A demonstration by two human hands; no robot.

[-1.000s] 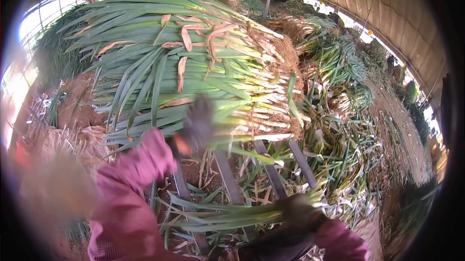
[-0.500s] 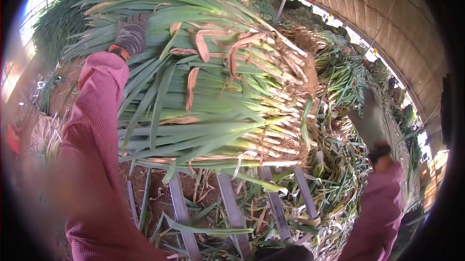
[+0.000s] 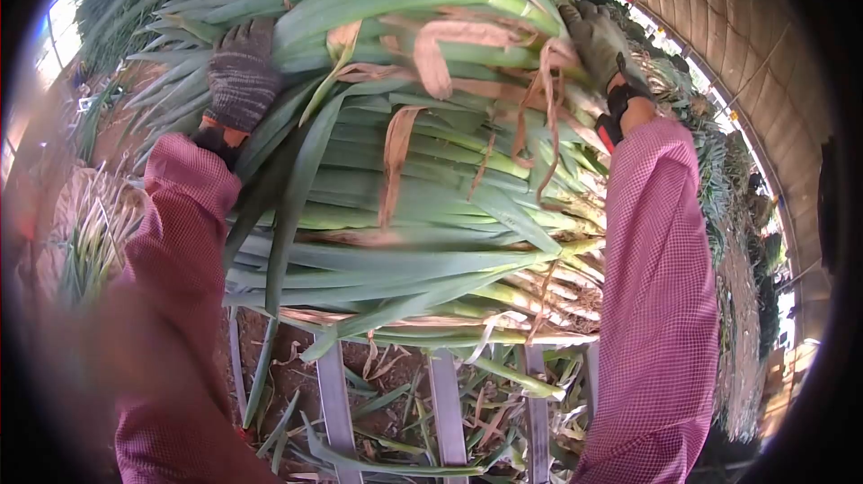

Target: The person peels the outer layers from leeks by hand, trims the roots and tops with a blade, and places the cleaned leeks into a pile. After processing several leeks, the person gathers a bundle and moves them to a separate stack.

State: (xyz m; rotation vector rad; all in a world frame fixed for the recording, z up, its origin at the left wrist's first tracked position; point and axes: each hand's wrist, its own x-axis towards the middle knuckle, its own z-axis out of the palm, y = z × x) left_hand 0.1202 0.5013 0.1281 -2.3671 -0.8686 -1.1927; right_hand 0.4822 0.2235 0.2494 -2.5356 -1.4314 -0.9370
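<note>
A thick stack of green onions (image 3: 404, 160) lies crosswise before me, leaves to the left and pale stalks and roots to the right. Several leaves are dry and brown. My left hand (image 3: 243, 75), in a dark knit glove, rests on the leaves at the upper left with its fingers stretched out. At the upper right, my right hand (image 3: 600, 44), in a grey-green glove, touches the stalk side of the stack. Its fingers reach forward along the stalks, slightly blurred. My right forearm hides part of the root ends.
Metal bars (image 3: 447, 412) run under the stack above soil strewn with loose leaves. More green onions are heaped at the far left (image 3: 112, 12), and a smaller bunch (image 3: 90, 232) lies at the left. A covered greenhouse wall (image 3: 737, 26) curves along the right.
My right hand has moved left and forward, from the air beside the stack onto its stalks. My left hand stays on the leaves. The view has come nearer the stack.
</note>
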